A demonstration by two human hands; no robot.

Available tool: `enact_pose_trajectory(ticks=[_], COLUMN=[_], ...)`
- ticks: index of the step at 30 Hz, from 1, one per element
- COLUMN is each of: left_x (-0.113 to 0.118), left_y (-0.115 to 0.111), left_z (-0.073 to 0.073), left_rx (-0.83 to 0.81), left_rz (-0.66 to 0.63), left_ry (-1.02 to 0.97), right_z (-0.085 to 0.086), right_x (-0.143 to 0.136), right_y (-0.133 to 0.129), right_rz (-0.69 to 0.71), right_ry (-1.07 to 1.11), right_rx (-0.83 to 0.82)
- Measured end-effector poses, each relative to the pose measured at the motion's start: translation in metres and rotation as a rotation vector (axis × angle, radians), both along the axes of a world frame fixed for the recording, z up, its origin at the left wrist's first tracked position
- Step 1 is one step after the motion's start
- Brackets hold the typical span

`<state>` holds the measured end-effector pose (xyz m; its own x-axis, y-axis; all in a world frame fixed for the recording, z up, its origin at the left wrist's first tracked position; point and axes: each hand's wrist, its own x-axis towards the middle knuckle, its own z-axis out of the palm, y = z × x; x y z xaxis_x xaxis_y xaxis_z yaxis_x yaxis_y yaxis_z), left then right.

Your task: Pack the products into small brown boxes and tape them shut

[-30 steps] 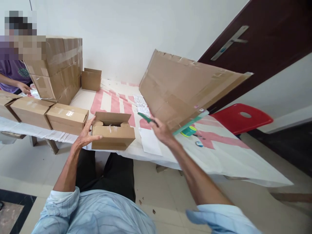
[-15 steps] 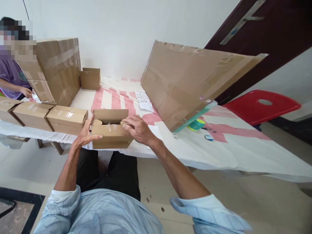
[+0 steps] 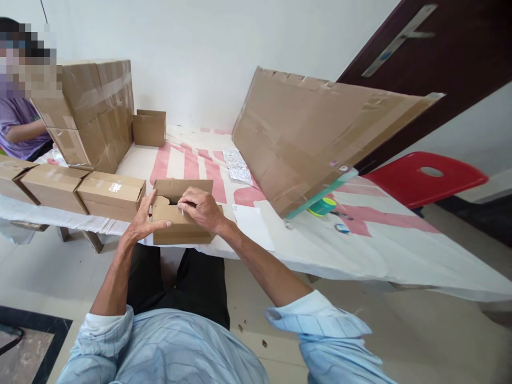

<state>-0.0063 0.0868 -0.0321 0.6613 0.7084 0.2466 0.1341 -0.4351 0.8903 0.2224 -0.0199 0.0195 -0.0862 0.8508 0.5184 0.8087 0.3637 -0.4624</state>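
Observation:
A small cardboard box [image 3: 182, 233] sits at the table's front edge with its back flap raised and a dark gap showing at the top. My left hand [image 3: 143, 221] is spread around the box's left end, thumb on the front side and fingers at the left back corner. Over the middle of the box top, my right hand [image 3: 200, 208] is pinched at a small whitish piece, perhaps tape, by the edge of the gap. Its fingertips are partly hidden.
Closed boxes [image 3: 111, 194] line the front edge at left, near stacked large cartons [image 3: 96, 112]. A cardboard panel [image 3: 312, 138] leans at right, by a tape roll [image 3: 322, 206] and white paper [image 3: 254, 226]. A person [image 3: 24, 125] is at far left; a red chair [image 3: 428, 178] stands right.
My right hand has moved left from the box's right end to the middle of its top and closed into a pinch. The white paper is more exposed. The other person's hand is now hidden.

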Motion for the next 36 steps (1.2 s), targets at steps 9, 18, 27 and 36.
enact_pose_trajectory(ticks=[9, 18, 27, 36], left_x=[0.008, 0.020, 0.021, 0.020], left_y=[0.007, 0.009, 0.012, 0.002], left_z=[0.001, 0.013, 0.030, 0.037], left_rx=[0.065, 0.035, 0.071, 0.072], left_rz=[0.125, 0.258, 0.260, 0.274], left_ry=[-0.068, -0.055, 0.049, 0.076], right_z=[-0.020, -0.044, -0.029, -0.063], right_x=[-0.011, -0.006, -0.044, 0.133], right_y=[-0.001, 0.003, -0.035, -0.116], right_rz=[-0.191, -0.163, -0.009, -0.768], right_ry=[-0.431, -0.326, 0.088, 0.604], right_rx=[0.260, 0.448, 0.510, 0.377])
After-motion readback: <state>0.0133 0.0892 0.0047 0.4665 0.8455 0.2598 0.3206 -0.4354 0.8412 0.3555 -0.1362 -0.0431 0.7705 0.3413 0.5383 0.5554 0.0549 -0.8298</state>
